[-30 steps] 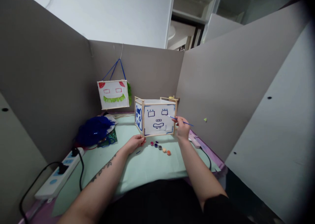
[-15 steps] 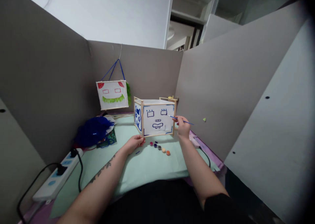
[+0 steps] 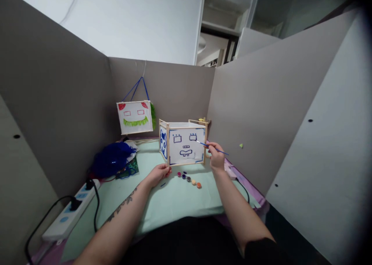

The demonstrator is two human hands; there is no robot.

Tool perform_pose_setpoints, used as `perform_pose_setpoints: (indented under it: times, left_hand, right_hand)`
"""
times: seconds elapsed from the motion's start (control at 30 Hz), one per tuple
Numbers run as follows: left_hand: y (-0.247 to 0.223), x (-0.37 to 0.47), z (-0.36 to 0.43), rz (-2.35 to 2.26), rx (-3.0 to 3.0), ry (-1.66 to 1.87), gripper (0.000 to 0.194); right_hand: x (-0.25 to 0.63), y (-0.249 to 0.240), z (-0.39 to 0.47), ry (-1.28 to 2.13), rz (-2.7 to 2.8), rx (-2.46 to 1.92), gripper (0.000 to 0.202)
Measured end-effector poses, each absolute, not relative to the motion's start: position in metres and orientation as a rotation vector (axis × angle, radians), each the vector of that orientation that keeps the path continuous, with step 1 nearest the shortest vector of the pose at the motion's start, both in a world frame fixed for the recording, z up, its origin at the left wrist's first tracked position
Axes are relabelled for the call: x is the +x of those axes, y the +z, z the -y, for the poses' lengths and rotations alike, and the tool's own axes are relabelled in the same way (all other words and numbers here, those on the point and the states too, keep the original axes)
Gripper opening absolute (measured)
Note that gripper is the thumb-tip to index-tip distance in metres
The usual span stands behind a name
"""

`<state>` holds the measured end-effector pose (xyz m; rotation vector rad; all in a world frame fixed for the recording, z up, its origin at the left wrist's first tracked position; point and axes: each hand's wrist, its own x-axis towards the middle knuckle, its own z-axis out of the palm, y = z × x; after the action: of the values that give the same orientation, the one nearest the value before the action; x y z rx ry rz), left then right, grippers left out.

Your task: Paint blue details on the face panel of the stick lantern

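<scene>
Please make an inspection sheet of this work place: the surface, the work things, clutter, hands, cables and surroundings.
Surface: pale green sheet, with purple showing at its edges.
Work things: white box with wooden frame and blue drawn faces; thin blue brush; small colour pots before the box.
Clutter: blue heap at the left; short dark piece near the left hand.
Hands: the left is at the box's lower left corner, grip unclear; the right hand holds the brush, tip near one drawn eye.
Cables: black leads plugged into a white power strip, left; dark cable, right.
Surroundings: grey partitions; decorated white panel hanging on blue cords.
</scene>
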<state>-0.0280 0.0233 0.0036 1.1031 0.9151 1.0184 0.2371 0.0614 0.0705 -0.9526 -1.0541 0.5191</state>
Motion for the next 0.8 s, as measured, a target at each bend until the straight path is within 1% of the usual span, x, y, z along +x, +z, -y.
perform_pose_setpoints:
  times: [0.37,0.8]
  left_hand:
    - [-0.001,-0.03,-0.027,-0.924,1.105,1.021,0.025]
    - [-0.003,-0.031,-0.028,-0.929,1.098,1.018,0.025]
  right_hand:
    - [0.23,0.084,-0.057,0.581,1.18,-0.945,0.013]
    - [0.24,0.08,-0.072,0.57,1.11,-0.96,0.015]
